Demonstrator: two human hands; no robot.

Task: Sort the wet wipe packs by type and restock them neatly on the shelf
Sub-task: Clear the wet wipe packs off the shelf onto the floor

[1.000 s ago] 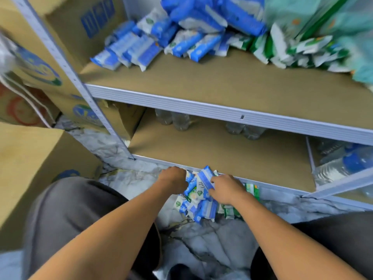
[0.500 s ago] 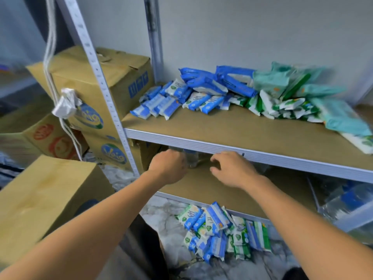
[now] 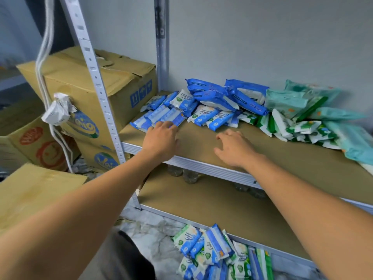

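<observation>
The upper shelf board holds wet wipe packs along its back. Small light-blue packs lie at the left, blue-and-white packs beside them, large blue packs behind, green-and-white packs and large teal packs to the right. My left hand reaches over the board with its fingertips at the front edge of the light-blue packs. My right hand hovers with spread fingers above bare board, holding nothing. A mixed pile of blue and green packs lies on the marble floor below.
A perforated metal upright stands left of my left arm. Cardboard boxes are stacked to the left, and another box sits near my left elbow. Clear bottles stand at the back of the lower shelf. White cords hang at the left.
Both hands let go of the floor pile, rose past the shelf edge and now reach over the upper board, the left one arriving at the light-blue packs. The view tilted upward.
</observation>
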